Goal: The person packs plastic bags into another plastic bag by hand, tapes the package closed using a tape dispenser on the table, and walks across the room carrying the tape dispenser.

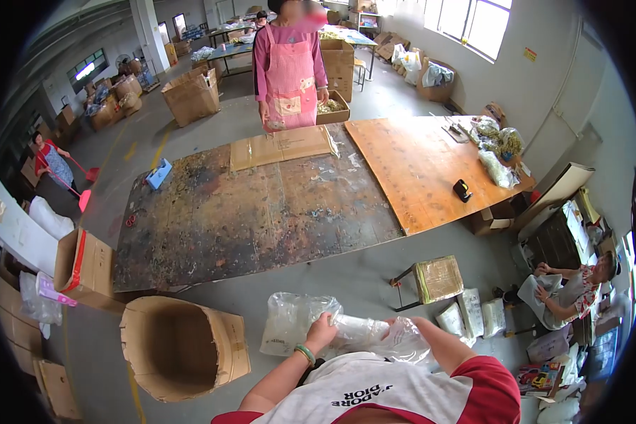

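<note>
Clear plastic bags (290,326) are bunched in front of my body, above the floor. My left hand (322,332), with a green bangle at the wrist, is closed round the middle of the bunched plastic. Over at the other end, my right hand (397,328) grips the same plastic, its fingers partly covered by the film. How many bags there are cannot be made out. Just left of my hands stands an open cardboard box (233,346).
Ahead is a stained dark table (261,219) bearing flattened cardboard (283,147), beside an orange board (417,169) with a tape dispenser (462,191). A taped stool (438,279) stands right. A person in a pink apron (290,78) stands across the table; another sits at right.
</note>
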The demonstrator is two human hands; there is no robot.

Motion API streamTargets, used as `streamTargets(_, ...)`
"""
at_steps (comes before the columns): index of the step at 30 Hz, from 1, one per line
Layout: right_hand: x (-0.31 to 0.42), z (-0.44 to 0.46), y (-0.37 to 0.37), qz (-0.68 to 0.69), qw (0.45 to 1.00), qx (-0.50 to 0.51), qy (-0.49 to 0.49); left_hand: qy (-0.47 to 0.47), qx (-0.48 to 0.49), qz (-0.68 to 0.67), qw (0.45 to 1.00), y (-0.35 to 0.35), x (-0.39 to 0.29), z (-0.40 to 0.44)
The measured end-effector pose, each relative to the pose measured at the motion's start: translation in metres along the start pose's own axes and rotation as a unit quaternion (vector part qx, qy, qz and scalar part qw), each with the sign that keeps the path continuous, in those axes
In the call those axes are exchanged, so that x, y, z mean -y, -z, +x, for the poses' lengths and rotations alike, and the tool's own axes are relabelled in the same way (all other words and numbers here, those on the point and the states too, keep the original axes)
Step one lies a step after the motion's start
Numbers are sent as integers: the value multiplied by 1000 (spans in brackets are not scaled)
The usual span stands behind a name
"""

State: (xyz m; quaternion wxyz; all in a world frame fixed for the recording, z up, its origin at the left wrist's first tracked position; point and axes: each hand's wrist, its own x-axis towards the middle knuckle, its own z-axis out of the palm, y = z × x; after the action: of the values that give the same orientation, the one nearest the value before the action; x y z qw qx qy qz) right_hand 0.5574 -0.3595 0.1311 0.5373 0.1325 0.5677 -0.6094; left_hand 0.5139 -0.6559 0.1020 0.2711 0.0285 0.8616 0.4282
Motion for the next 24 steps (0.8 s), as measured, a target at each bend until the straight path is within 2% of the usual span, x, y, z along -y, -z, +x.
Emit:
streamTargets(3, -19, -2, -17, 9, 1000, -14, 16, 9, 32, 4, 999, 0, 20, -18)
streamTargets(12, -92, -2, -31, -16, 990, -59, 124, -126, 59, 23, 990, -48, 57, 22)
streamTargets(14, -117, -11, -36, -7, 988, -78, 136, -120, 95, 35, 988, -44, 26, -2)
streamTargets(19, -164, -35, -27, 42, 986, -91, 136, -111, 102, 43, 988, -68, -10, -24)
streamTargets(21, -189, -57, -22, 57, 983, -107, 140, -143, 106, 69, 982, -92, -34, -35)
streamTargets(24, -231, -81, -17, 88, 976, -134, 145, -147, 139, 74, 976, -140, -33, -20)
